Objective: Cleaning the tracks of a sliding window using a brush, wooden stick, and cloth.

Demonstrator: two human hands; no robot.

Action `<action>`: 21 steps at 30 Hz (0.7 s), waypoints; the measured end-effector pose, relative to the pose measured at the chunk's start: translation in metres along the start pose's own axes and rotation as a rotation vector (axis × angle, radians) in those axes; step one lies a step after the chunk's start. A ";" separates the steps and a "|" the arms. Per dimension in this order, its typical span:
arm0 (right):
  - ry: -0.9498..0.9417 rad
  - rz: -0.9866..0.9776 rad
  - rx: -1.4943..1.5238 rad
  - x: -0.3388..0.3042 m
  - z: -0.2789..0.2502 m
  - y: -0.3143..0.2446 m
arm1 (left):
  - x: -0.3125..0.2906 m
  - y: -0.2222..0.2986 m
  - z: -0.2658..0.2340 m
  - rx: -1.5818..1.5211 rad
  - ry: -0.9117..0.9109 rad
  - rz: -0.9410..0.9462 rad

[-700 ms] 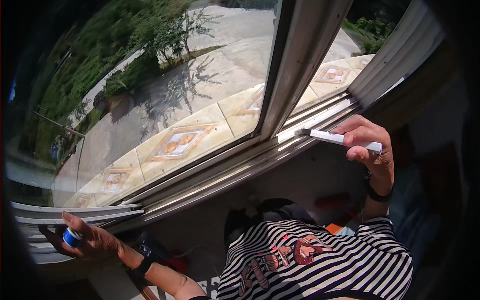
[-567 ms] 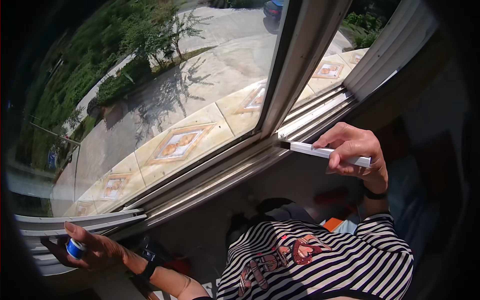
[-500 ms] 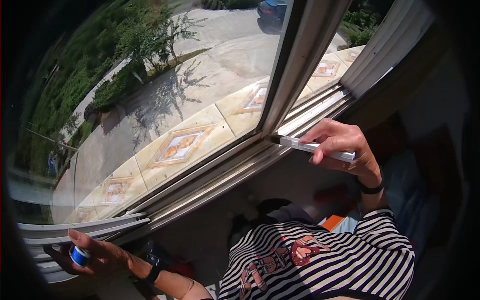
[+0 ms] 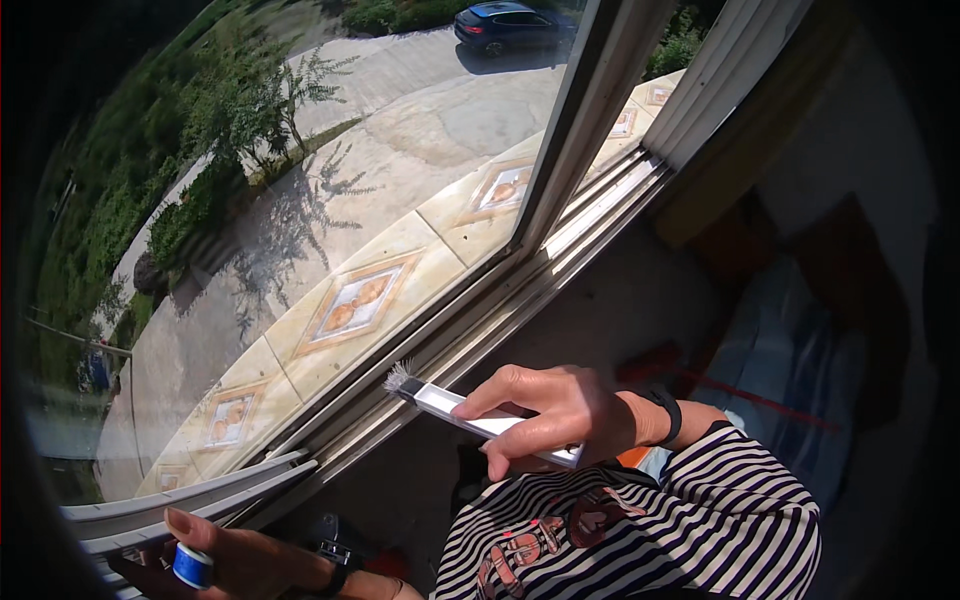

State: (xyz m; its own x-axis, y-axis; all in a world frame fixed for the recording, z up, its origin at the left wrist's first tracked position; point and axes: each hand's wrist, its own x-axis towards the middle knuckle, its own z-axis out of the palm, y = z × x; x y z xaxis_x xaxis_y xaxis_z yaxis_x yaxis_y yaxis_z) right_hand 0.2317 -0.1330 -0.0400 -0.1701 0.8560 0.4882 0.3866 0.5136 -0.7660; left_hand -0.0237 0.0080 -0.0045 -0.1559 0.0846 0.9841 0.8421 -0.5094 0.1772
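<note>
My right hand (image 4: 555, 410) is closed around the flat white handle of a small brush (image 4: 440, 402). The brush's pale, splayed bristles point left and lie at the window track (image 4: 470, 345), just in front of the glass pane; whether they touch it I cannot tell. At the lower left, my left hand (image 4: 245, 560) is beside the white window frame (image 4: 190, 500), thumb raised. A small blue and white cylinder (image 4: 193, 567) sits in its grasp, its lower part hidden. The left fingers are in shadow and partly out of sight.
An upright window sash (image 4: 590, 140) stands on the track, with the window's side frame (image 4: 720, 85) to its right. Outside are a patterned tile ledge (image 4: 400, 255), paving, trees and a dark blue car (image 4: 510, 27). Blue bedding-like cloth (image 4: 780, 340) lies in shade at right.
My right hand has brought the brush left along the track, away from the foot of the upright sash. My left hand keeps its hold on the cylinder. The view has shifted slightly.
</note>
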 end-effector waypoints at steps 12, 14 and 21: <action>0.000 0.144 -0.365 0.007 0.020 0.006 | 0.005 -0.003 -0.007 0.204 -0.006 0.097; 0.020 0.083 -0.266 0.014 0.052 0.012 | -0.001 -0.002 -0.002 0.172 0.003 0.053; 0.021 -0.054 0.394 0.039 0.076 0.008 | 0.009 0.020 -0.007 0.263 -0.127 -0.017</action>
State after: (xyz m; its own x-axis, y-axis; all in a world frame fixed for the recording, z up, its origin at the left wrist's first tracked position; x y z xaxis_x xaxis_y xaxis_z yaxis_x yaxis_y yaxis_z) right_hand 0.1598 -0.0908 -0.0588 -0.1605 0.8277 0.5378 -0.0009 0.5447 -0.8386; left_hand -0.0117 -0.0072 0.0082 -0.1193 0.2063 0.9712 0.9474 -0.2690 0.1735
